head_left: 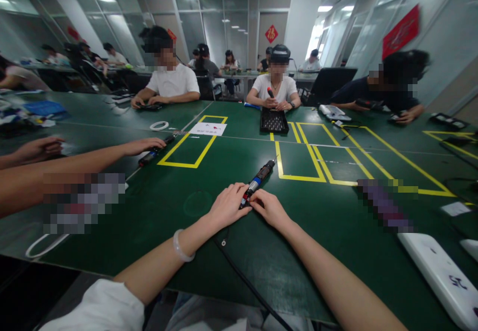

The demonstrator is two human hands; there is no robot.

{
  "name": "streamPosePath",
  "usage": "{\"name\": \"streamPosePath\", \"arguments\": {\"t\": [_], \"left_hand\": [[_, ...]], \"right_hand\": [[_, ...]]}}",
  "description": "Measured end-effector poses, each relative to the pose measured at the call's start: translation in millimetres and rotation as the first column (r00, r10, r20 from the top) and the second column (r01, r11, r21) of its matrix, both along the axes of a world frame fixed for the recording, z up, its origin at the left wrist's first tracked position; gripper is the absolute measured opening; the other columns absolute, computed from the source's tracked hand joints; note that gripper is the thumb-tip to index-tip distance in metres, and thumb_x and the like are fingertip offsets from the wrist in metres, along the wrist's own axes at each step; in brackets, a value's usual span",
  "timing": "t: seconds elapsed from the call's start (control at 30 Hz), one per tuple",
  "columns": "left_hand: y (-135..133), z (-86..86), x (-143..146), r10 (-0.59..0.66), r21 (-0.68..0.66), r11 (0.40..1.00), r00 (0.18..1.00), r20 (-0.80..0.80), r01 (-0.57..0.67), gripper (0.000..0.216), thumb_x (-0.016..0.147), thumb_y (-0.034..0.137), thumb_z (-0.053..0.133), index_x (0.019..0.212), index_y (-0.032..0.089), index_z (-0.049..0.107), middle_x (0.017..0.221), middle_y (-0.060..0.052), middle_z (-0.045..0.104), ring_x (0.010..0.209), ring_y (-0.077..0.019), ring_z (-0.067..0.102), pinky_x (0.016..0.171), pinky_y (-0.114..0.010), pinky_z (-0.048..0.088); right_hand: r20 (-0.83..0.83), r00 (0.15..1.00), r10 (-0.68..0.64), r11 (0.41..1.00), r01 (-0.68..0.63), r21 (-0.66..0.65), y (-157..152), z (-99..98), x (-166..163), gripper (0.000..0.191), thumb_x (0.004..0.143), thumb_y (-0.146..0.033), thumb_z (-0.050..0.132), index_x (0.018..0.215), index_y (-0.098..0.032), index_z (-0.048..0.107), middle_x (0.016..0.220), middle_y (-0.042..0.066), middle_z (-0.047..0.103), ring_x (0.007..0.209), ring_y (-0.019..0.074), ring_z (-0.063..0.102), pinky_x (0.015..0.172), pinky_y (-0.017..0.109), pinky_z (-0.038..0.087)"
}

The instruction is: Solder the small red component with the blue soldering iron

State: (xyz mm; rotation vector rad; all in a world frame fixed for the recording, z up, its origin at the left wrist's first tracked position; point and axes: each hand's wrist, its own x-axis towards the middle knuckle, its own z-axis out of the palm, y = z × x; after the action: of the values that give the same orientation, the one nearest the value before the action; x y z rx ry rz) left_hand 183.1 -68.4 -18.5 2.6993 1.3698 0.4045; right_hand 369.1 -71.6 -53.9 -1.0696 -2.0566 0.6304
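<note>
An electric screwdriver (261, 176) lies on the green table (201, 251), its inner parts, among them a blue and silver section, showing. Its thin bit points away from me. My left hand (228, 205) lies over the near end from the left, fingers closed against the body. On the other side, my right hand (272, 208) has thumb and fingers pinched at that same near end; whatever is between them is hidden. A black cord (242, 274) runs from under my left hand towards the table's front edge. Beside it lies a small metal ring terminal (223, 243).
At my left, a co-worker's hand (144, 146) rests on a similar screwdriver (151, 157). A white power strip (438, 276) lies at the right. Across the table, a person works over a black tray (274, 121). Yellow tape (302, 177) marks the tabletop.
</note>
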Motion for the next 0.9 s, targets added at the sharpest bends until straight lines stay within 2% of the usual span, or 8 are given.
{"name": "streamPosePath", "arguments": {"t": [0.13, 0.3, 0.5, 0.67, 0.9], "left_hand": [[0.3, 0.2, 3.9, 0.032, 0.022, 0.999, 0.999, -0.019, -0.031, 0.051, 0.086, 0.043, 0.053, 0.131, 0.02, 0.042, 0.123, -0.01, 0.05, 0.106, -0.0256, 0.051, 0.088, -0.038, 0.044], [4.1, 2.3, 3.5, 0.056, -0.019, 0.998, 0.998, -0.036, -0.057, 0.052, 0.088, 0.04, 0.05, 0.136, 0.025, 0.037, 0.123, -0.009, 0.049, 0.104, -0.0238, 0.052, 0.086, -0.035, 0.045], [20.3, 2.2, -17.1, 0.114, -0.013, 0.993, 0.99, -0.088, -0.116, 0.056, 0.087, 0.043, 0.052, 0.138, 0.027, 0.036, 0.127, -0.009, 0.047, 0.107, -0.0246, 0.051, 0.087, -0.035, 0.044], [48.7, 1.9, -62.5, 0.275, -0.042, 0.958, 0.953, -0.128, -0.282, 0.058, 0.086, 0.048, 0.05, 0.139, 0.027, 0.036, 0.129, -0.01, 0.047, 0.11, -0.0271, 0.051, 0.089, -0.037, 0.044], [88.5, -2.9, -161.7, 0.509, -0.133, 0.842, 0.852, -0.121, -0.522, 0.063, 0.084, 0.052, 0.047, 0.14, 0.024, 0.038, 0.132, -0.013, 0.046, 0.118, -0.0309, 0.049, 0.094, -0.04, 0.042]], "right_hand": [[-0.018, 1.0, 0.011, 1.0, -0.011, 0.018, -0.9, 1.8, 0.6, 0.009, 0.088, -0.014, 0.054, 0.082, -0.019, 0.058, 0.084, 0.002, 0.058, 0.074, 0.0152, 0.055, 0.069, 0.025, 0.041], [-0.045, 0.999, 0.03, 0.999, -0.03, 0.013, -4.8, 6.5, 2.4, 0.013, 0.09, -0.017, 0.052, 0.1, -0.02, 0.06, 0.091, 0.004, 0.06, 0.077, 0.0151, 0.056, 0.071, 0.026, 0.044], [0.003, 1.0, -0.011, 1.0, 0.011, -0.023, -5.1, 4.5, 6.7, 0.013, 0.089, -0.018, 0.054, 0.101, -0.02, 0.06, 0.084, 0.002, 0.059, 0.074, 0.0146, 0.056, 0.068, 0.026, 0.043], [0.04, 0.999, -0.015, 1.0, 0.016, -0.016, -4.2, 2.1, 9.3, 0.011, 0.09, -0.017, 0.053, 0.097, -0.02, 0.061, 0.086, 0.002, 0.059, 0.074, 0.014, 0.055, 0.068, 0.025, 0.043], [0.07, 0.997, -0.016, 1.0, 0.017, -0.015, -2.4, -1.3, 10.5, 0.009, 0.09, -0.018, 0.054, 0.094, -0.02, 0.062, 0.085, 0.002, 0.058, 0.075, 0.0139, 0.055, 0.068, 0.025, 0.042]]}}
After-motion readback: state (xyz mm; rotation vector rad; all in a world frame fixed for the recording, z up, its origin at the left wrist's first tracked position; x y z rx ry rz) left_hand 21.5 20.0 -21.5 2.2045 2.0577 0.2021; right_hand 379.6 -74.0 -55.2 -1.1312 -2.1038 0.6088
